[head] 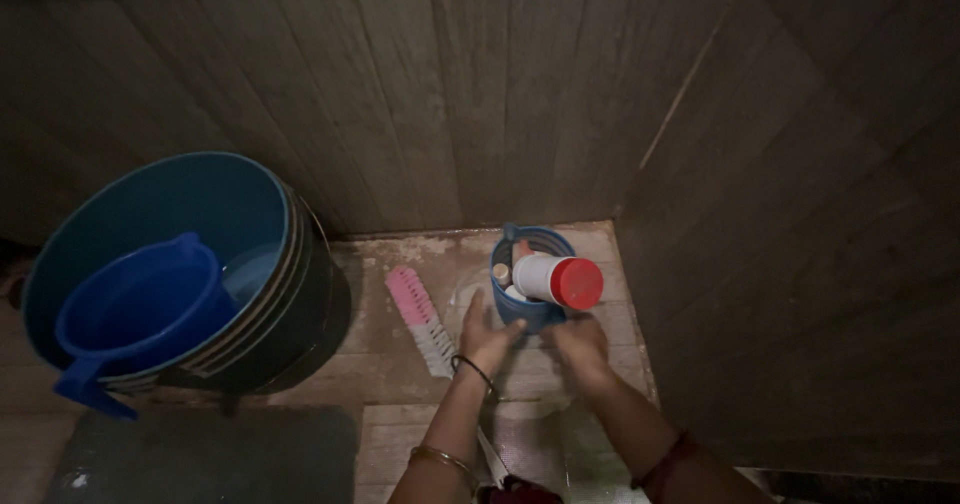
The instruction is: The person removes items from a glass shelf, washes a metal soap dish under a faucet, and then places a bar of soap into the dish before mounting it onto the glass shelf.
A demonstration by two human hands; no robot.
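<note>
Nearest the camera I see both forearms entering from the bottom edge, a thin bangle on the left forearm, a dark band at the left wrist, and a red band on the right arm. A dark mat lies at the lower left on the floor, which is worn and pale in patches.

Further on, I see the left hand resting its fingertips against the lower wall of a small blue mug; the fingers are spread apart and laid flat on the mug rather than closed round it. The right hand sits just below and to the right of the mug, close to its base; the light is too dim for me to tell whether its fingers are curled or touching the mug.

The mug stands on the floor near the corner where the two tiled walls meet. A white bottle with a red cap lies tilted across its mouth, cap pointing right, and smaller items inside are too dark to make out.

Just left of the left hand, a pink brush lies on the floor, its white bristles nearest the wrist.

Well apart at the left stands a large blue tub, and a blue jug hangs inside it, handle down toward the camera.

Beyond everything rise the walls.
</note>
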